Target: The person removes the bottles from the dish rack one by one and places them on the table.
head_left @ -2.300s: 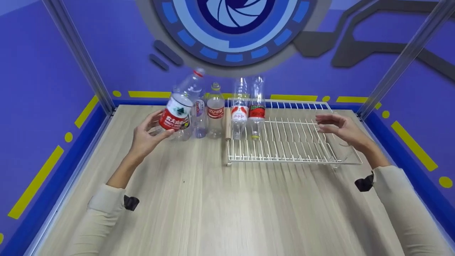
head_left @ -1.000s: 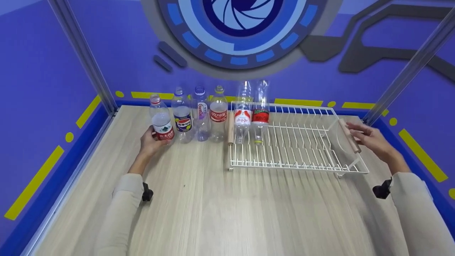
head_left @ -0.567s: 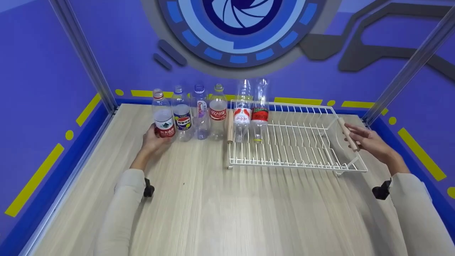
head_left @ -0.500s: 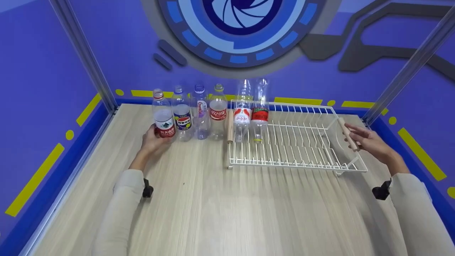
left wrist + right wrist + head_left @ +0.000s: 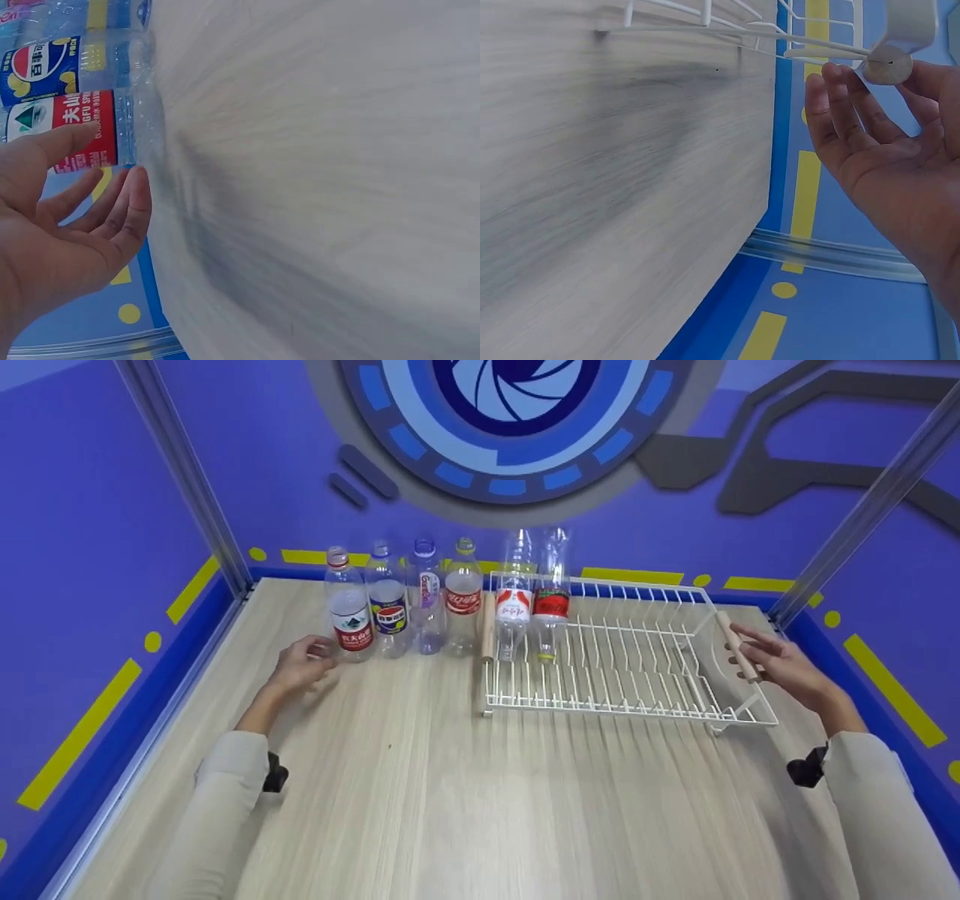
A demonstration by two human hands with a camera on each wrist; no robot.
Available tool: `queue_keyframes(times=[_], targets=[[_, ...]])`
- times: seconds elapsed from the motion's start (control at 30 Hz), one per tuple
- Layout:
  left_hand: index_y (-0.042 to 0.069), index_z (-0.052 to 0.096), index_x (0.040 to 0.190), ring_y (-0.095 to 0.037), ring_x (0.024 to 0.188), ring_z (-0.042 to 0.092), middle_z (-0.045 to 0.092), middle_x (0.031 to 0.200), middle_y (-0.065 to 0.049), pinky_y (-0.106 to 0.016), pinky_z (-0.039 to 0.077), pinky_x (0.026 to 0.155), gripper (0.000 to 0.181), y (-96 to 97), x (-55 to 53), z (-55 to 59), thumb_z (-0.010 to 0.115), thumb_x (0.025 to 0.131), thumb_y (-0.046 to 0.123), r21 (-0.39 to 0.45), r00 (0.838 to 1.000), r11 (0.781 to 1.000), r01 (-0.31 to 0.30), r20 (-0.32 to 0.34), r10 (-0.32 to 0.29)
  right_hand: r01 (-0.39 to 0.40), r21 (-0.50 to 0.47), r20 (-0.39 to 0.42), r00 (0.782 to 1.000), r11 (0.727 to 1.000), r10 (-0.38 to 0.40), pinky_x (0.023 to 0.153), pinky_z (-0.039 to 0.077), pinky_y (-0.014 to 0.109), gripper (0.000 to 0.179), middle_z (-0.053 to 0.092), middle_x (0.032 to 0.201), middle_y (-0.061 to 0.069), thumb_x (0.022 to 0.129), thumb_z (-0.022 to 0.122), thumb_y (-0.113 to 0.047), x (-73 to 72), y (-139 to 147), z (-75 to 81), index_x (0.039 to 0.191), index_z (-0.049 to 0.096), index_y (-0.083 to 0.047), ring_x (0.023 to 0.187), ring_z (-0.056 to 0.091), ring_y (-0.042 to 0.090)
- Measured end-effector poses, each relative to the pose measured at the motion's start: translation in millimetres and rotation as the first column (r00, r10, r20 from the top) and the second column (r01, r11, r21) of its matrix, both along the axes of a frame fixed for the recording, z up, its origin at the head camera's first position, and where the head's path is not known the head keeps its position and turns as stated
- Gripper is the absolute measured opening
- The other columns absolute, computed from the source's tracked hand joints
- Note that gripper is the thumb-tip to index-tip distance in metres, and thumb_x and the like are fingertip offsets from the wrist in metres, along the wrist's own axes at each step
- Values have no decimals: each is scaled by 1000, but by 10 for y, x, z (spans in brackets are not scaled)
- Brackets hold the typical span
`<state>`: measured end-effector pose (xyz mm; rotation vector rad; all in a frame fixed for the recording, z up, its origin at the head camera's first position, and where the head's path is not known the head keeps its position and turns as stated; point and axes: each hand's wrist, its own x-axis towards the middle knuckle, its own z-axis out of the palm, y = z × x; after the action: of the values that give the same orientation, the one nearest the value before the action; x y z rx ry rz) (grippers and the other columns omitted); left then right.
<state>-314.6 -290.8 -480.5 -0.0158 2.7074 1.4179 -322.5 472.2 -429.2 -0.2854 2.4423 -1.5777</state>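
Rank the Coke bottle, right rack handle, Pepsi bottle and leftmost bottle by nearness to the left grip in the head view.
1. Leftmost bottle: row's left end
2. Pepsi bottle: second from left
3. Coke bottle: fourth from left
4. Right rack handle: far right

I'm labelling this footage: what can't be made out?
Left wrist view: neck of the green-emblem bottle, cut off by the left edge.
Right wrist view: most of the white rack, beyond the top edge.
Head view: part of the right hand, behind the wooden handle; a dark speck, too small to identify.
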Motion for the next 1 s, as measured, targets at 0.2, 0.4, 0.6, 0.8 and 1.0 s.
queue_keyframes(times=[0.2, 0.4, 0.6, 0.8, 1.0], targets=[[-13, 58, 128, -35, 103, 66, 65, 121, -33, -19, 51, 74, 37, 5, 99, 86, 62, 99, 10, -82, 992, 991, 109, -61, -114, 5, 7, 6, 1000, 1000, -5, 80, 59, 20, 57, 68, 115, -20, 110, 45, -22, 0, 12, 10, 163, 26, -11, 98, 68, 3], [-12, 62, 124, -31, 95, 67, 69, 111, -29, -23, 50, 74, 33, 148, 122, 149, 62, 98, 9, -132, 974, 967, 219, -33, -225, 5, 29, 2, 1000, 1000, -5, 81, 59, 19, 58, 64, 118, -24, 110, 45, -22, 18, 33, 17, 163, 24, -9, 102, 67, -3], [-9, 62, 127, -28, 99, 66, 68, 114, -24, -32, 55, 78, 34, 408, 155, 259, 60, 100, 11, -143, 930, 919, 367, 76, -359, 0, 34, -16, 1000, 999, 1, 78, 59, 19, 58, 67, 115, -22, 110, 47, -19, -17, 10, 8, 162, 26, -6, 98, 67, -3], [-4, 65, 125, -34, 110, 66, 70, 117, -22, -46, 56, 95, 30, 762, 210, 400, 63, 100, 13, -149, 865, 854, 498, 18, -502, 9, 32, -7, 1000, 999, -9, 77, 60, 20, 56, 68, 114, -22, 109, 48, -17, 6, 12, 1, 161, 30, -8, 95, 68, 1], [-4, 67, 123, -35, 107, 67, 71, 114, -22, -50, 55, 97, 30, 1104, 246, 424, 65, 99, 13, -125, 798, 801, 585, -83, -596, 10, 35, -19, 1000, 999, -9, 77, 59, 20, 52, 67, 114, -23, 109, 49, -17, 41, 35, 25, 159, 36, -13, 91, 68, 1]])
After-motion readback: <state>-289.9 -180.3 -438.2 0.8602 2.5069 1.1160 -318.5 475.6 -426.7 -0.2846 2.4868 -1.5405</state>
